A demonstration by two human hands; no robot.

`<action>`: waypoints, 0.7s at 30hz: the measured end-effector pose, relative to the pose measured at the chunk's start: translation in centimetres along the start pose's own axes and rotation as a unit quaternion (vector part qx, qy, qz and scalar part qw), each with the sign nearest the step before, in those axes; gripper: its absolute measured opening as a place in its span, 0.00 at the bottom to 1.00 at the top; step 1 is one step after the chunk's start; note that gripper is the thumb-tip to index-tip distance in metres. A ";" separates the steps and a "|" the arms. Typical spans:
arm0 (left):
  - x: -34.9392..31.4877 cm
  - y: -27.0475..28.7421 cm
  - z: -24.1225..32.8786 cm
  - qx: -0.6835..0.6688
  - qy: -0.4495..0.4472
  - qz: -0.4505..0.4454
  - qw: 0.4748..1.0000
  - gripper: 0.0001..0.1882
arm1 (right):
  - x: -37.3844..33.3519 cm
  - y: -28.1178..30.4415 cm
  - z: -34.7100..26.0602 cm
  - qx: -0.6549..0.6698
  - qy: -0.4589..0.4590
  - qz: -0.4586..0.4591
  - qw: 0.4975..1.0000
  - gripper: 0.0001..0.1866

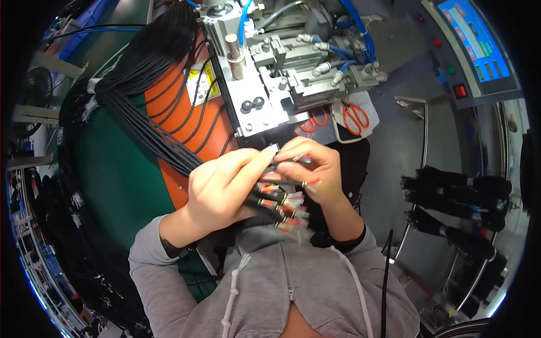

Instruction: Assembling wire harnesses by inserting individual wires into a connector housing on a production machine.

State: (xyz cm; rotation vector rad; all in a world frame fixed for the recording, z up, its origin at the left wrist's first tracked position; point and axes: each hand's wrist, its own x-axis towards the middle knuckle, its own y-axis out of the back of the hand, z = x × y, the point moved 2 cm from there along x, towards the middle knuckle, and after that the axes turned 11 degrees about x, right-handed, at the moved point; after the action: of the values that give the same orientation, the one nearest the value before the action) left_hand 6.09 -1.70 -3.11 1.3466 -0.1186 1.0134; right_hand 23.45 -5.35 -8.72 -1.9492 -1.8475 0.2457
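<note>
My left hand point(218, 183) is closed round a bundle of black cables point(160, 143), which runs up and left across the bench. Out of its grip stick several stripped cable ends point(284, 209) with thin red, yellow and white wires fanned out. My right hand point(318, 172) pinches a single cable end point(301, 159) with coloured wires, close to the left fingertips. A small white piece point(274, 148) shows at the tip of my left index finger; its kind is unclear. Both hands are just in front of a metal machine point(253, 107) with pneumatic fittings.
An orange panel point(169, 107) and green mat point(112, 174) cover the bench on the left. More black cables point(155, 48) lie at the back left. Red-handled scissors point(355, 119) rest right of the machine. A control screen point(476, 42) stands far right, above hanging cable bundles point(462, 191).
</note>
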 end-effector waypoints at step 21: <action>-1.0 -2.4 -0.3 -0.004 0.021 -0.011 1.000 0.11 | 0.6 -0.9 -0.3 -0.174 0.159 0.009 0.972 0.09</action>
State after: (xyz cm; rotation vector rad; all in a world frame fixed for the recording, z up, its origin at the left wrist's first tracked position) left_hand 6.89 -1.71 -5.59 1.3162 -0.0764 1.0201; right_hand 22.83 -4.76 -8.00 -2.0816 -1.7462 -0.3914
